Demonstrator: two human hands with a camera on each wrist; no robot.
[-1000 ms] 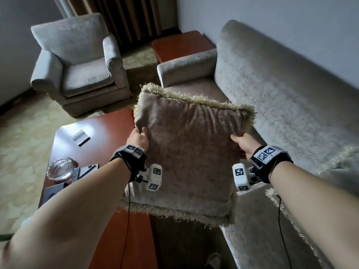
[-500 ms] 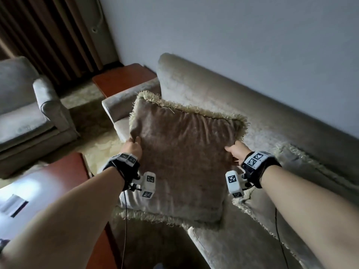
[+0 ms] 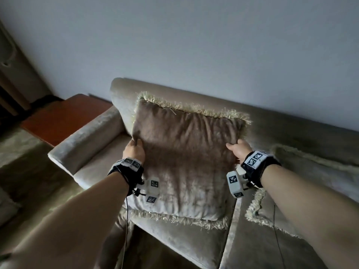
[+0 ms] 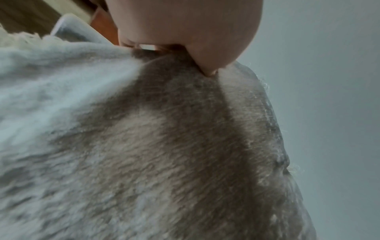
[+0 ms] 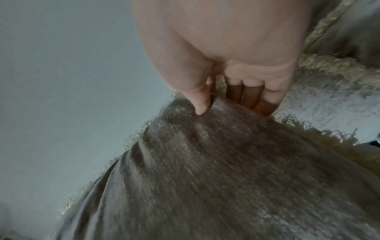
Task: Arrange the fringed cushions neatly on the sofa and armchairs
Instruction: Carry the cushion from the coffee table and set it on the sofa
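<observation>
A brown velvet cushion [image 3: 186, 160] with a pale fringe stands nearly upright over the left seat of the beige sofa [image 3: 291, 133], close to its backrest. My left hand [image 3: 134, 150] grips the cushion's left edge, thumb on the front. My right hand [image 3: 238, 149] grips the right edge the same way. The left wrist view shows the thumb pressed into the cushion [image 4: 164, 146]. The right wrist view shows the thumb in front of the cushion [image 5: 205, 178] and the fingers behind it. A second fringed cushion [image 3: 310, 183] lies against the sofa at the right.
The sofa's left armrest [image 3: 87, 140] lies just left of the held cushion. Beyond it stands a reddish wooden side table [image 3: 62, 117]. A plain grey wall [image 3: 194, 45] rises behind the sofa. Curtains hang at the far left.
Both hands have carried the cushion from above the coffee table over to the sofa's left seat, close to the backrest. The view has swung right, away from the armchair.
</observation>
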